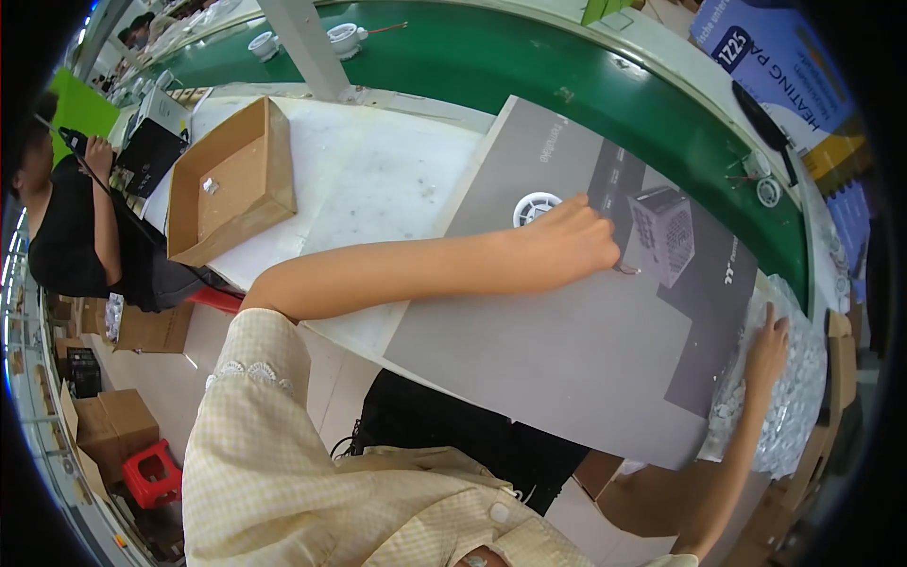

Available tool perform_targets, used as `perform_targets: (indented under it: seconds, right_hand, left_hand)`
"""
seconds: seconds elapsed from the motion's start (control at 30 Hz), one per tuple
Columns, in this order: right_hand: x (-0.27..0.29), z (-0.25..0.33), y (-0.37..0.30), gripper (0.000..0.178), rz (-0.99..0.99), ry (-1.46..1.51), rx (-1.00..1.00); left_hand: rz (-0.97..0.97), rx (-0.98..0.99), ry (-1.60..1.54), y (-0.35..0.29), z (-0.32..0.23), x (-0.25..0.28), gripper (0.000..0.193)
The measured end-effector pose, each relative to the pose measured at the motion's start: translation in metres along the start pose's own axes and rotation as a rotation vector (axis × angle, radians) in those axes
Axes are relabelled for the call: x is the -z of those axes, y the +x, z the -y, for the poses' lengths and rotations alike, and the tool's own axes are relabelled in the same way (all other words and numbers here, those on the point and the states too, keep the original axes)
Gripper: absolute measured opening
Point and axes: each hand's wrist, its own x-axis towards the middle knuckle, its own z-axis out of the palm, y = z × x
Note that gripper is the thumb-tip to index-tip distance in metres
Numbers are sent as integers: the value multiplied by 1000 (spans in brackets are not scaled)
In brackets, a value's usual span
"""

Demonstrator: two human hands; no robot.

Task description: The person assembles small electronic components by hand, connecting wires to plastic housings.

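My left hand (572, 238) is closed in a fist over a grey printed cardboard sheet (501, 331). A short wire (626, 269) with a thin tip sticks out from under the fist. Right beside this hand lies a white round slotted part (535, 204), partly covered by it. My right hand (767, 354) rests at a clear plastic bag (789, 397) full of small whitish pieces, at the sheet's right edge. Its fingers are stretched out and a little apart. What lies beneath those fingers is hard to make out.
A shallow cardboard box (231, 180) with one small piece inside sits on the white tabletop. Beyond the table runs a green conveyor belt (453, 57) carrying white round parts (347, 40) with wires. At left, a co-worker (80, 217) holds a tool. A red stool (152, 474) stands below.
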Motion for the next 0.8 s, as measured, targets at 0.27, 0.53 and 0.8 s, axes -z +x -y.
perform_targets:
  seconds: [0.27,0.53,0.8]
  right_hand:
    - [-8,-2,-4,40,64,393,115]
    - [-30,-34,-3,38,44,-433,36]
    - [-1,-28,-18,45,212,-236,162]
  left_hand:
    - [197,-26,-472,11,14,17,40]
    - [-35,-198,-134,-11,31,22,30]
    - [99,-89,-319,-11,31,27,17]
